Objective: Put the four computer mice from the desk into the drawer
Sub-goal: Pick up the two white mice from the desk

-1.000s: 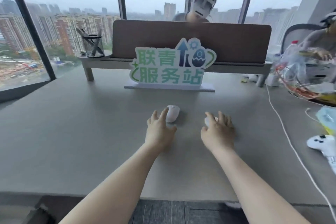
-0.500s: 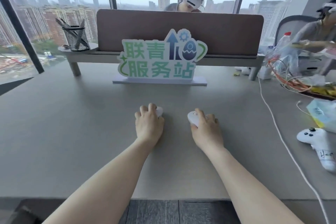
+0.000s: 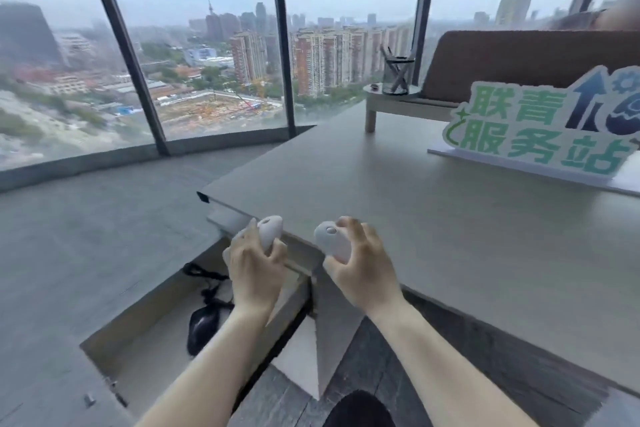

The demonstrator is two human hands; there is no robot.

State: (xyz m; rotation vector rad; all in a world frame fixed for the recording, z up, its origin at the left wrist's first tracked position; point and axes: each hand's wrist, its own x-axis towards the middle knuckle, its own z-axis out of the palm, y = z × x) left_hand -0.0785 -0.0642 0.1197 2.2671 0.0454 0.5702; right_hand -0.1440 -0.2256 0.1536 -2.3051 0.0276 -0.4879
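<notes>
Both hands are off the desk [image 3: 450, 253] now: a sec ago your palms were pressed flat over two white mice near the middle of the top, in front of the green sign [image 3: 540, 135]; you've since turned left & carried them to the desk's left front corner. Your left hand [image 3: 252, 270] is curled around one white mouse [image 3: 270, 230], fingers wrapped over its back, hovering above the open drawer [image 3: 114, 333] that juts out below the desk's left edge. Your right hand [image 3: 363, 270] cups the second white mouse [image 3: 330, 241], thumb under, fingers over, scroll wheel up, held above the desk's front edge just beside the drawer. Inside the drawer lies a black wired mouse [image 3: 202, 326], its cord looped toward the back; whether a 4th mouse is also in there can't be told, as your forearm covers part of the floor. Judging by this, the job is past halfway: the pair in hand likely only needs lowering & release. Both white mice are smooth, matte, rounded pebbles of plastic, easy to palm. The black one is glossier w/ a thin limp cable. Desk & drawer share a pale grey-beige laminate, flat & hard-edged, so the mice may slide or knock if dropped.
</notes>
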